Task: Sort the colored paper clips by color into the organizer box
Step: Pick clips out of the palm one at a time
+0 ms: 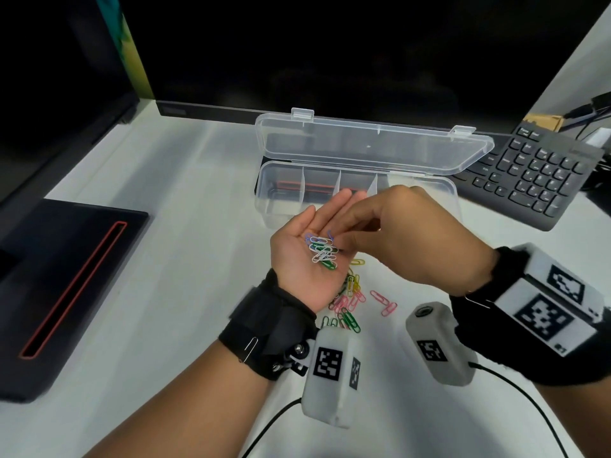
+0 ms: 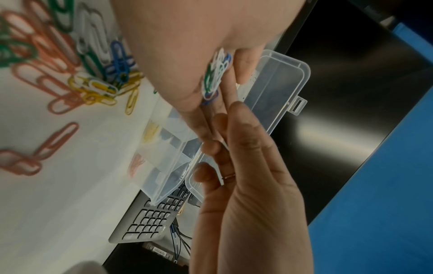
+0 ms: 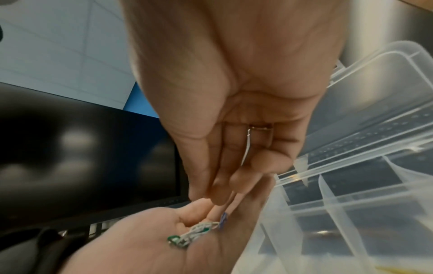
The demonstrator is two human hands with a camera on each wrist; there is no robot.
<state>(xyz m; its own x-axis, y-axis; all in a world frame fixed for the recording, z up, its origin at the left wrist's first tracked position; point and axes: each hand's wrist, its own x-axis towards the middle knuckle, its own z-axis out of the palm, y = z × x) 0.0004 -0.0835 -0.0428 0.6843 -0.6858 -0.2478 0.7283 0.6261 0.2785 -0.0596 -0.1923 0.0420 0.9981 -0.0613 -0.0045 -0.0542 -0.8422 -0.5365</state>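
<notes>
My left hand [image 1: 305, 234] lies palm up above the table and carries a small bunch of white, green and blue paper clips [image 1: 322, 251] [image 2: 215, 74] [image 3: 194, 233]. My right hand [image 1: 339, 241] reaches into that palm from the right, and its thumb and forefinger pinch a blue paper clip [image 1: 330, 234] [image 3: 223, 219] that stands on end. The clear organizer box [image 1: 426, 190] sits just behind the hands with its lid open. Yellow clips [image 2: 150, 133] and pink clips [image 2: 136, 163] lie in separate compartments. Loose pink, yellow and green clips [image 1: 350, 299] lie on the table under the hands.
A dark keyboard [image 1: 535, 173] lies to the right of the box. A black monitor [image 1: 330, 61] stands behind it, and a black base with a red line [image 1: 66, 276] lies at the left. Camera cables [image 1: 515, 378] trail over the near table. A silver clip [image 1: 249, 348] hangs on my left wrist strap.
</notes>
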